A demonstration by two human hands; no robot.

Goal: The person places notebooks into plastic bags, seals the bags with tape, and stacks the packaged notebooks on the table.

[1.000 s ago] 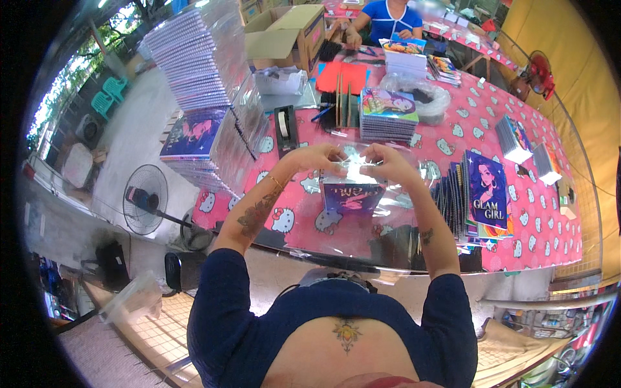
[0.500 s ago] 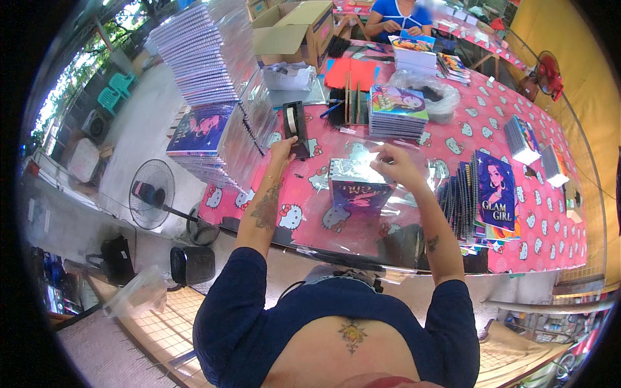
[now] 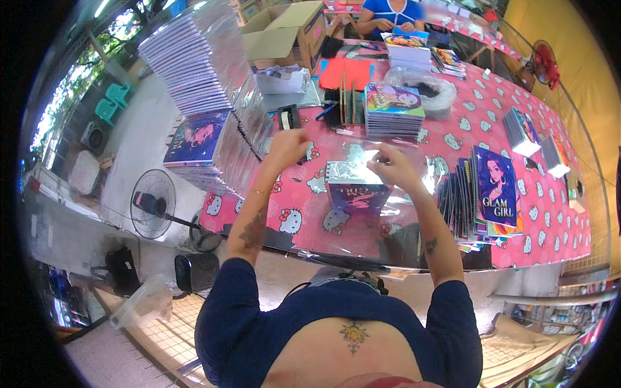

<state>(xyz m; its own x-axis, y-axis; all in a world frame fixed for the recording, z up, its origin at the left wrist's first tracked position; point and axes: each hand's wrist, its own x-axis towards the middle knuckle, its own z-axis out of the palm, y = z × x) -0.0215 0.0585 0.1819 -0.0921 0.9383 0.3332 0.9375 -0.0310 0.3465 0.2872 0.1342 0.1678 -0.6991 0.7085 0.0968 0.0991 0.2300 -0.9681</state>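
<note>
1. The left hand [image 3: 286,146] is now reaching back to the black tape dispenser [image 3: 288,116] at the far side of the pink cartoon-cat tablecloth [image 3: 556,213]; a second ago it was working beside the other hand over the package, so it has left the wrapping to go to the tape; its fingers are curling at the dispenser's front, and I cannot tell whether they are pinching anything.
2. The right hand [image 3: 392,167] is staying on the clear-wrapped stack of dark purple spiral notebooks [image 3: 354,187], which is sitting near the table's front edge, straight ahead of the person; its fingers are pressing closed on the glossy plastic fold at the stack's top right.
3. Judging by this split, the wrap is being held shut while the other hand goes for tape.
4. A taller stack of colourful notebooks [image 3: 393,110] is lying beyond, and upright notebooks [image 3: 495,187] are standing to the right.
</note>
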